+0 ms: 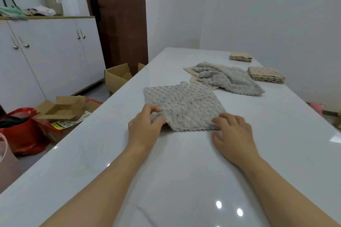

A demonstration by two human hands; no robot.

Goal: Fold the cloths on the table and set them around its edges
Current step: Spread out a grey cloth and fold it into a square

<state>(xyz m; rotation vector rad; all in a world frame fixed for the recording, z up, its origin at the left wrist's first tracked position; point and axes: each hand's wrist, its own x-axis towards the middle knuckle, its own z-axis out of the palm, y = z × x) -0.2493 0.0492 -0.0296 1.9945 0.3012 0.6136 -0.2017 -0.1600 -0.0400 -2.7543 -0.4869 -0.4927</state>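
Observation:
A grey bobbled cloth [181,103] lies spread flat on the white table [184,171] in front of me. My left hand [144,127] pinches its near left corner, which is lifted slightly. My right hand [231,132] rests on its near right corner with curled fingers gripping the edge. Farther back a crumpled grey cloth [230,79] lies over a flat beige cloth [191,71]. Two folded beige stacks sit along the right edge, one nearer [265,75] and one at the far end [240,56].
Left of the table the floor holds open cardboard boxes [120,76], a red bag [22,131] and scattered papers. White cabinets [51,57] line the left wall beside a brown door [120,14]. A pink object [316,107] lies beyond the table's right edge.

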